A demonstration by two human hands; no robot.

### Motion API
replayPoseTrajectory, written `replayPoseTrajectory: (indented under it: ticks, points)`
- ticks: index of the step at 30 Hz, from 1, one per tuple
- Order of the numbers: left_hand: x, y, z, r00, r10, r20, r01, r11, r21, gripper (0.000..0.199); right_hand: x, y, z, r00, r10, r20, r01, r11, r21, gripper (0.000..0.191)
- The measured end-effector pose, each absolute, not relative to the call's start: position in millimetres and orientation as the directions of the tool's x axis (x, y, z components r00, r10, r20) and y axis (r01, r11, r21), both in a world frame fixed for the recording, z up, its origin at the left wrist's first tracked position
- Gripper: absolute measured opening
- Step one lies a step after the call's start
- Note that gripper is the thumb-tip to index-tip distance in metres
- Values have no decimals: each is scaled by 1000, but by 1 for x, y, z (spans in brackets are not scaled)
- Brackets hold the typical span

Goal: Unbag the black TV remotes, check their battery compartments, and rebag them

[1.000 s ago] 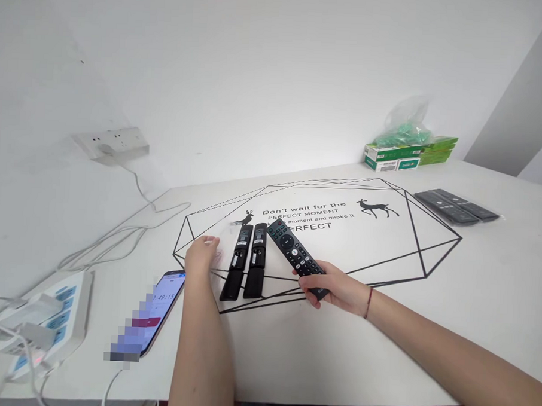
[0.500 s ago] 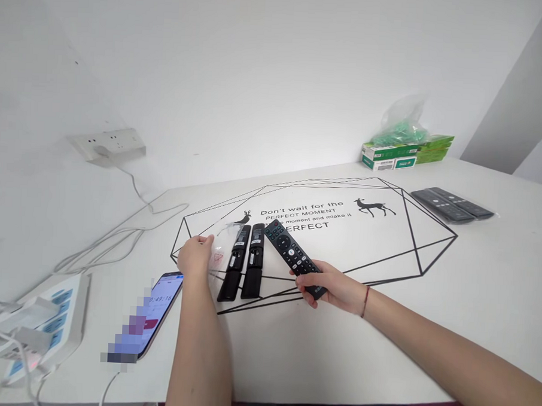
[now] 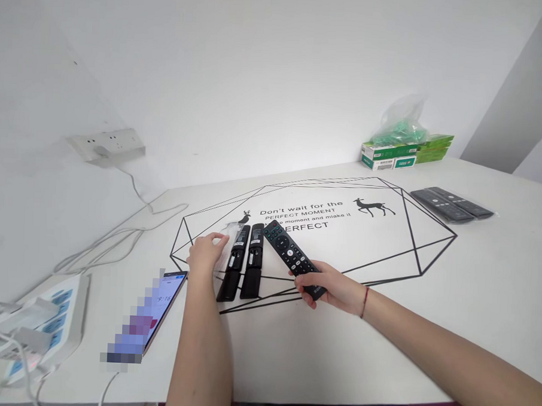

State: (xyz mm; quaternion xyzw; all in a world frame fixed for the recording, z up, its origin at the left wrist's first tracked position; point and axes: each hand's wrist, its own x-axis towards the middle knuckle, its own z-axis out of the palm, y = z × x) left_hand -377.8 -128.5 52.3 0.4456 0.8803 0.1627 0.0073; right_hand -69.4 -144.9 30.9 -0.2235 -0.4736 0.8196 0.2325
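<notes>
My right hand [image 3: 319, 283] grips the lower end of a black remote control [image 3: 291, 252], which lies slanted with its button side up. Two more remotes lie side by side to its left, backs up: the left remote [image 3: 236, 258] and the right remote [image 3: 253, 259]. Their battery compartments are uncovered, and black covers lie at their near ends. My left hand [image 3: 207, 252] is closed at a clear plastic bag [image 3: 228, 243], beside the left remote. Part of the bag is hidden behind the fingers.
A phone [image 3: 162, 318] lies left of my forearm, near a power strip [image 3: 66, 320] with plugs and cables. Two wrapped remotes [image 3: 450, 205] lie at the right. Green and white boxes [image 3: 390, 155] with a plastic bag on top stand at the back by the wall.
My left hand has moved slightly right, closer to the left remote, and the clear bag has shifted and bunched up with it. The right hand and its remote have stayed put.
</notes>
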Motion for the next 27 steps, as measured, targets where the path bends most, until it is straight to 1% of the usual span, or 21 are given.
replayPoseTrajectory:
  ticks: [4, 7, 11, 16, 18, 21, 27]
  points:
    - [-378, -125, 46, -571, 820, 39, 785, 532, 317, 53, -69, -145, 31, -795, 589, -144, -166, -440, -882, 15]
    - [-378, -124, 44, -590, 808, 8, 766, 556, 322, 54, -69, -145, 31, -797, 587, -143, -166, -441, -882, 14]
    - [-378, -124, 43, -625, 781, 17, 745, 589, 313, 52, -69, -145, 31, -797, 586, -149, -163, -445, -880, 14]
    - [-378, -124, 43, -630, 777, 8, 740, 597, 310, 57, -69, -145, 31, -792, 590, -156, -161, -449, -879, 14]
    - [-378, -124, 42, -634, 773, 8, 738, 602, 306, 56, -69, -145, 31, -792, 590, -158, -161, -452, -878, 14]
    - [-378, -125, 40, -654, 756, 26, 728, 618, 297, 52, -69, -144, 32, -793, 587, -161, -157, -452, -878, 14]
    - [-376, -125, 43, -658, 750, 77, 736, 617, 278, 51, -69, -145, 30, -795, 588, -152, -162, -446, -880, 15]
